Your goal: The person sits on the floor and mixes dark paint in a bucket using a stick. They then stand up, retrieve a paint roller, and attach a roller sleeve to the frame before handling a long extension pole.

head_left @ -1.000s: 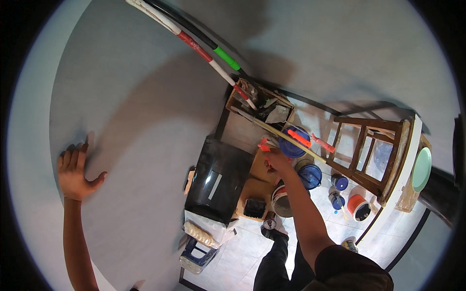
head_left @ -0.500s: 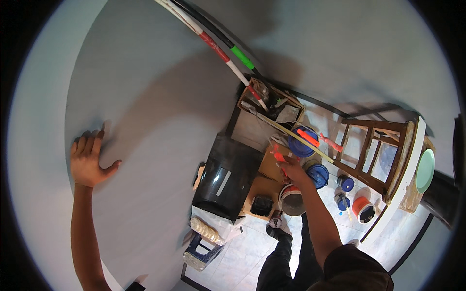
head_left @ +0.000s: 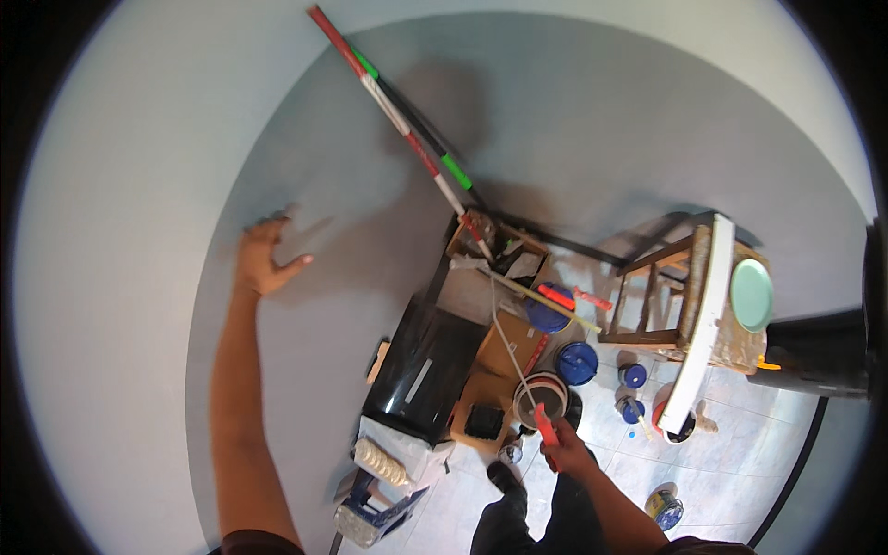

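Note:
My left hand (head_left: 266, 259) is open, fingers apart, on or very near the grey wall (head_left: 351, 250). My right hand (head_left: 569, 453) is closed on a red handle (head_left: 546, 425) low in the view. A long thin rod (head_left: 505, 333) runs from that handle up and left toward the wooden crate (head_left: 513, 242) in the corner, crossing the cardboard (head_left: 509, 347) and a round bucket (head_left: 539, 405) just beyond the hand. A black glossy box (head_left: 425, 361) stands between my hands, a cream roller cover (head_left: 379, 461) below it.
Red-white (head_left: 425, 153) and green-black (head_left: 455, 169) poles lean in the corner. Several blue buckets (head_left: 576, 363) and red-handled tools (head_left: 555, 296) sit on the floor. A wooden stepladder (head_left: 652, 338) at right has a white plank (head_left: 698, 342) and green oval dish (head_left: 751, 294) by it.
The view has shifted, showing the wall's light upper band. My left hand has moved up and right along the wall. My right hand has moved down with the red handle.

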Tool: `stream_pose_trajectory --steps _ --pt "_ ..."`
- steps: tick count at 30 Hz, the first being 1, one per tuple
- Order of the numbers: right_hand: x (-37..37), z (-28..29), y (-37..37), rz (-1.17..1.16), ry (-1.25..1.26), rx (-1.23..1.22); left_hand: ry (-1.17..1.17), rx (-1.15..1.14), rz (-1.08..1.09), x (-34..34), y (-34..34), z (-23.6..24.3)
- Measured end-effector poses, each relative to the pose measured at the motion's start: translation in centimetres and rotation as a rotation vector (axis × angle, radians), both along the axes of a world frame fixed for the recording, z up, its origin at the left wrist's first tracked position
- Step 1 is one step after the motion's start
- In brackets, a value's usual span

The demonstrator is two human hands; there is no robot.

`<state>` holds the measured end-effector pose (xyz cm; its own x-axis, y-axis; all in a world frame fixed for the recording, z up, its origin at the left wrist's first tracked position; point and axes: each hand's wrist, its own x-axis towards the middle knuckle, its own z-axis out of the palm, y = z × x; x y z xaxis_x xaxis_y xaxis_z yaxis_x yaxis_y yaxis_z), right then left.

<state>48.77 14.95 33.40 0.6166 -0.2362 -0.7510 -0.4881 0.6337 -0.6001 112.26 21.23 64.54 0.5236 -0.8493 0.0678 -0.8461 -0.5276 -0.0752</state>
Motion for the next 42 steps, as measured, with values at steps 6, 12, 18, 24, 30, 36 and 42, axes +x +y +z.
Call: stream_pose_trajectory --steps 6,12,18,24,30,36,42 --pt "-10.3 12.0 6.4 0.221 0.156 -0.686 0.166 -0.467 -0.065 -16.8 4.9 -8.8" --pt "-18.6 19.9 17.3 0.097 0.119 -1.076 -0.035 -0.613 -0.374 -27.6 11.2 1.6" --pt "-24.4 24.6 27.0 0.059 0.146 -1.269 0.42 -0.648 -0.486 -32.7 15.2 10.9" --pt "-29.8 27.0 32.3 -0.076 0.004 -1.195 0.462 -0.679 -0.602 -41.8 14.7 16.3" --pt "-36.2 28.1 38.7 -0.208 0.183 -1.136 0.79 -0.54 -0.863 -54.6 13.0 20.7" --pt "-46.2 28.0 47.3 -0.477 0.333 -1.255 0.997 -0.409 -1.224 -69.8 14.0 24.8" --pt "-53.5 29.1 57.7 -0.69 0.482 -1.261 0.867 -0.5 -1.465 -84.9 17.0 26.1"
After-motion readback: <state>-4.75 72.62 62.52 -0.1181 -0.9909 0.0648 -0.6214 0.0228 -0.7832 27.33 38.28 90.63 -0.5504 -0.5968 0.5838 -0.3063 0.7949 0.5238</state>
